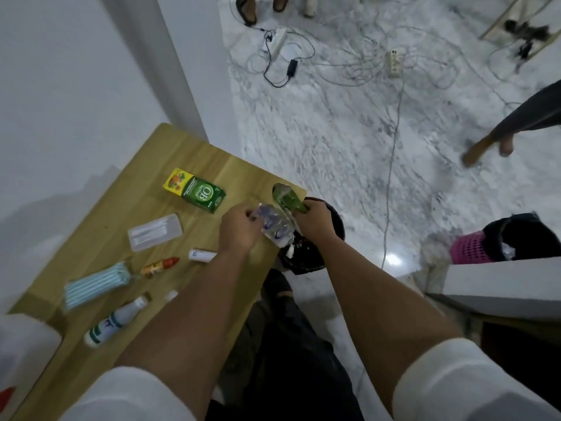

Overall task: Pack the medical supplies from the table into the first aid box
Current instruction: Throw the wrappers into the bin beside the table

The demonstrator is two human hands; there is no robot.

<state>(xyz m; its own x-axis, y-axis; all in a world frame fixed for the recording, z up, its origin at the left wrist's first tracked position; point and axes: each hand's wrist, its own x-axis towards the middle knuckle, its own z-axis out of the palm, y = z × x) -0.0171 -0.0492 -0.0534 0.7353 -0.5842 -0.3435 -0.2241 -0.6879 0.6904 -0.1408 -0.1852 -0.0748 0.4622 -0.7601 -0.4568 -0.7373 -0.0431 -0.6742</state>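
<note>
Over the table's far right corner: both my hands meet, above a dark bin (306, 256) on the floor beside the wooden table (100, 238).
Left hand: my left hand (238, 230) pinches one end of a clear crinkled packet (274, 224) with blue print.
Right hand: my right hand (315, 221) is closed on the packet's other end; a green bottle (287, 197) juts out past its knuckles, and I think the same fist holds it, though blur makes that hard to confirm.
Far on table: a green and yellow carton (195, 189) lies flat, apart from the rest.
Middle of table: a clear flat plastic case (154, 232), with a small white tube (202, 255) near it, just beside my left wrist.
Near left: a stack of blue face masks (94, 285), with a small red-capped bottle (159, 265) just right of it.
Nearest: a white bottle (113, 322) with green print lies on its side.
First aid box: a white shape (21, 347) at the near left edge may be it; I cannot tell.
</note>
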